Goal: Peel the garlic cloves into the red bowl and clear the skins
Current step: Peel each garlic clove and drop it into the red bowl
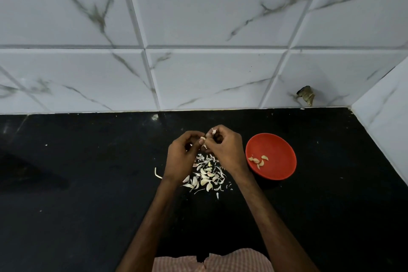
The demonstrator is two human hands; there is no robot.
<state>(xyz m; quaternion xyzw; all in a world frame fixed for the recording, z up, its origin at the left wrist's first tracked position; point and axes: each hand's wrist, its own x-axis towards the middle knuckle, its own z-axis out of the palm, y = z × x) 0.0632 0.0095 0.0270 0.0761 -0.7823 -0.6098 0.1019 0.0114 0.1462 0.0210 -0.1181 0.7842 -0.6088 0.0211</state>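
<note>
Two-handed, pinches one garlic clove (203,138) between curled fingertips of left hand (183,154) and right hand (224,148), above the skins (206,175) on the black counter (88,183). Shows a few peeled cloves (258,161) in the red bowl (279,146), just right.

Above the black table (88,183), the left hand (183,154) and right hand (223,148) pinched one garlic clove (203,138) between them, over a heap of skins (206,174). Peeled cloves (258,161) lay in the red bowl (278,146) just beside the right hand.

Black counter (88,216), garlic skin pile (206,174) at centre, red bowl (278,174) just right
</note>
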